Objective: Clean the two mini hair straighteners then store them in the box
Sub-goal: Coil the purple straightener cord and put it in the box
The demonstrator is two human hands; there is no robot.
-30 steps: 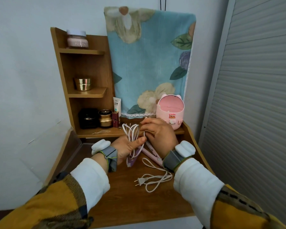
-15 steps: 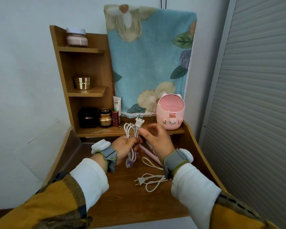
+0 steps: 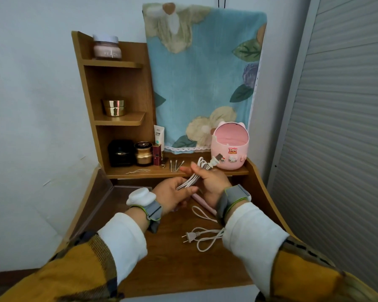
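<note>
Left hand (image 3: 172,196) and right hand (image 3: 211,182) work over the middle of the desk (image 3: 172,262), beyond a loose cord (image 3: 207,236) that lies nearest the front edge, right of centre, in slack loops with its pronged end pointing left. Just past that cord, the pink straightener (image 3: 202,200) lies flat on the desk. Its long axis runs from the desk's middle toward the front-right, and its near end is covered by the right wrist. Left hand, the nearer of the two: fingers curled round the lower end of a folded white cord bundle (image 3: 189,180), thumb laid across it. Whether a straightener body hangs below that fist cannot be told, as the palm hides it. Right hand, slightly farther: grips the upper part of the same bundle, one finger stretched out to the left, the bundle plug (image 3: 214,163) sticking out past the knuckles. Bundle axis: low-left to high-right, rising away from the person, plug end aimed at the pink box (image 3: 229,149). The box stands at the right end of the raised back ledge (image 3: 140,172), directly behind the right hand, its mouth open toward the person. The plug overlaps the box front in view, so contact cannot be told. Judgement: the right hand is the nearer to the box, so stowing looks like a short forward reach, plug end first.
</note>
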